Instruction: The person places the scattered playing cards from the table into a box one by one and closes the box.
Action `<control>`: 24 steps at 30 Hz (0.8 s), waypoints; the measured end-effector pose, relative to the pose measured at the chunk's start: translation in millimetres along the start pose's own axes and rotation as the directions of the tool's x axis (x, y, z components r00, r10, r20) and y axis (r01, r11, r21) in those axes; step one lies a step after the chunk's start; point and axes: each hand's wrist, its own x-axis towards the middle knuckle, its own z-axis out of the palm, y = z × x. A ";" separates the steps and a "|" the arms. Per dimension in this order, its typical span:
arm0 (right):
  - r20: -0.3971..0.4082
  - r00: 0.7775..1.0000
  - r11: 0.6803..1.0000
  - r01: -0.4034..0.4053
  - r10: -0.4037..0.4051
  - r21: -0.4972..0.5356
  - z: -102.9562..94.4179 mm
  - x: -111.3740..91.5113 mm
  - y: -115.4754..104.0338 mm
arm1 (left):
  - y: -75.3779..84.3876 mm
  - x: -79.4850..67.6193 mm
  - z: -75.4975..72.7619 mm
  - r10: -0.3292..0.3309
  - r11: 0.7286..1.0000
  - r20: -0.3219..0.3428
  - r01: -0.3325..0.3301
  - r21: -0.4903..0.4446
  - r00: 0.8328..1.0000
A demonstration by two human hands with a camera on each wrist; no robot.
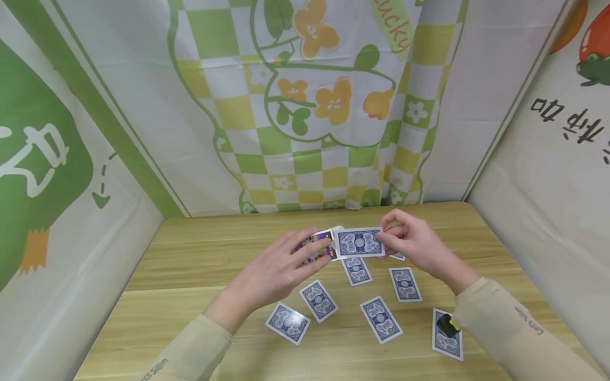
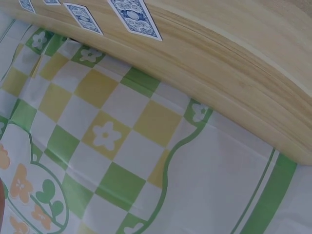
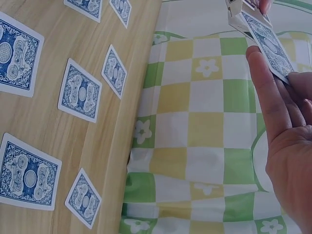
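Observation:
My left hand (image 1: 271,270) grips a purple and yellow card box (image 1: 320,247), its fingers laid across the top. The box's white flap end points right. At that opening is a blue-backed playing card (image 1: 360,242), pinched near its far end between the thumb and fingers of my right hand (image 1: 414,244). In the right wrist view the card (image 3: 270,46) slants from the box mouth (image 3: 241,22) down to my right thumb, with the right hand's fingers (image 3: 265,92) beneath it. Whether more cards lie under this one, I cannot tell.
Several blue-backed cards lie face down and spread apart on the wooden table (image 1: 190,296), among them one card (image 1: 288,323) at front left and another card (image 1: 447,336) partly behind the right wrist's black camera (image 1: 448,325). A checkered curtain (image 1: 295,159) hangs behind the table.

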 end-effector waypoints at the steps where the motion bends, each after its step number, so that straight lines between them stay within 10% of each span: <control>1: 0.002 1.000 1.000 0.005 -0.005 -0.009 0.2 0.0 0.4 | 0.0 -0.5 0.4 -0.002 1.000 -0.001 0.002 -0.007 1.000; 24: -0.001 0.999 0.999 -0.039 0.039 -0.026 11.7 3.4 -2.1 | 2.0 -2.5 1.1 0.016 1.000 0.031 -0.015 -0.015 0.999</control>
